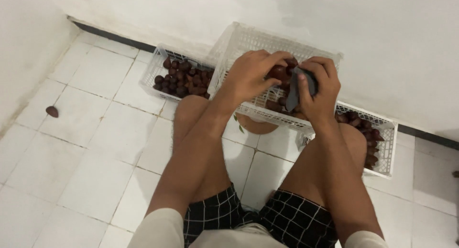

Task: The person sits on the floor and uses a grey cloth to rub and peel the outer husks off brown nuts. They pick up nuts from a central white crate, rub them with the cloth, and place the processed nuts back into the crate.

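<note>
My left hand (251, 76) grips a dark brown scaly fruit (278, 73) over a white plastic crate (239, 42) that rests on my knees. My right hand (319, 88) is closed on a dark grey cloth (294, 90) pressed against that fruit. The two hands touch at the fruit. A few more brown fruits (273, 105) lie in the bottom of this crate, partly hidden by my hands.
A white crate (152, 68) at the left holds many brown fruits (184, 79). Another white crate (388, 147) with fruits (370, 138) sits at the right by my knee. One loose fruit (51, 111) lies on the white tiled floor near the left wall. White walls stand behind.
</note>
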